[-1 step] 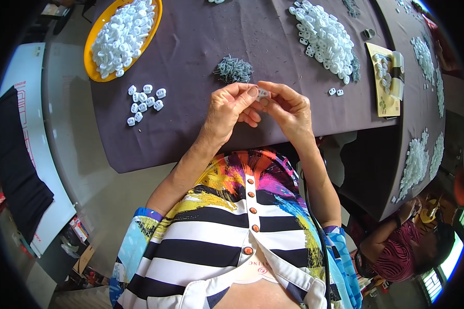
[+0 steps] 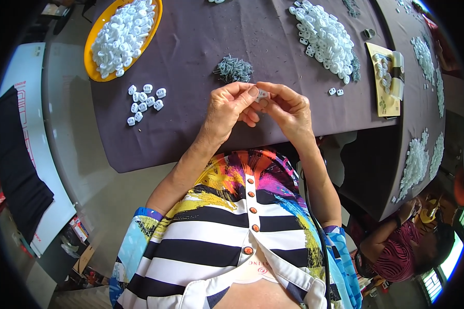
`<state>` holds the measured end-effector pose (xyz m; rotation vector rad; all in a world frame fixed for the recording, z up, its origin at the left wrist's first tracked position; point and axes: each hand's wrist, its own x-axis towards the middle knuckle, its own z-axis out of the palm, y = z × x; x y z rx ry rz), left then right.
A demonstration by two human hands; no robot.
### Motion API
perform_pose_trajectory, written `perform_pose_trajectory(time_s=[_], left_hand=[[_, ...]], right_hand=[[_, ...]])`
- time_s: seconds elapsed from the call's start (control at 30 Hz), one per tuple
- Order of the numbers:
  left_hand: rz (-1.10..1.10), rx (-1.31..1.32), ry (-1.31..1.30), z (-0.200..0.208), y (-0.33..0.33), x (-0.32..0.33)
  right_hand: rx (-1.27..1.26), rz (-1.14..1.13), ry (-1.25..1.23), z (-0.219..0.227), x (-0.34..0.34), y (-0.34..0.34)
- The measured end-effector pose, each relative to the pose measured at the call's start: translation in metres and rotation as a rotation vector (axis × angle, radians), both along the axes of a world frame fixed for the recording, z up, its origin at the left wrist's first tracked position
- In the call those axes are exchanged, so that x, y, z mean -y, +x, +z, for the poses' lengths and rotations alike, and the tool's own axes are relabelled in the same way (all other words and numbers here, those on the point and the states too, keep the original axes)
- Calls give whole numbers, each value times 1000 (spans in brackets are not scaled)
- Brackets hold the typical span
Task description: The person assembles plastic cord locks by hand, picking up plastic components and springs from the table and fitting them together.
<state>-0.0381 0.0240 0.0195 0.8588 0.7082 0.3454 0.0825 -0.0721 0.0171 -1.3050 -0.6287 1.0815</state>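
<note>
Over the near part of the table, my left hand [image 2: 225,110] and my right hand [image 2: 292,110] meet at the fingertips. Between them is a small white plastic piece with holes [image 2: 262,95], pinched by both thumbs and forefingers and partly covered by them. Just beyond my fingers lies a heap of thin grey pieces, perhaps screws or nails [image 2: 234,69]; they are too small to tell. To the left, several white plastic pieces with dark marks in their openings [image 2: 146,98] sit in a loose group.
An orange tray [image 2: 89,64] heaped with white pieces stands at the far left. A large pile of similar pieces [image 2: 327,38] is at the far right, with two loose ones [image 2: 336,91] nearer. Further right lies a yellow card [image 2: 389,105]. Another person [image 2: 397,247] sits at lower right.
</note>
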Motion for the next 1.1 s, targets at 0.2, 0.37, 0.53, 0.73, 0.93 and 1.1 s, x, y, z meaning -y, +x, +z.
perform_pose_trajectory(time_s=[0.2,0.37,0.53,0.73,0.93,1.1], left_hand=[[3,-53,127,1,1,2],[53,-52,112,-3,1,2],[69,-62,93,-6,-1,6],[26,-76,162,-1,-2,5],[36,-95,224,4,0,7],[70,-94,215,2,1,8]], right_hand=[[47,34,-27,0,0,-4],[-51,-37,57,2,-2,-18],[56,-68,-10,-7,-2,-17],[12,-107,-30,-4,0,-14],[44,-114,-3,-5,-4,-15],[133,-88,55,-10,-3,-18]])
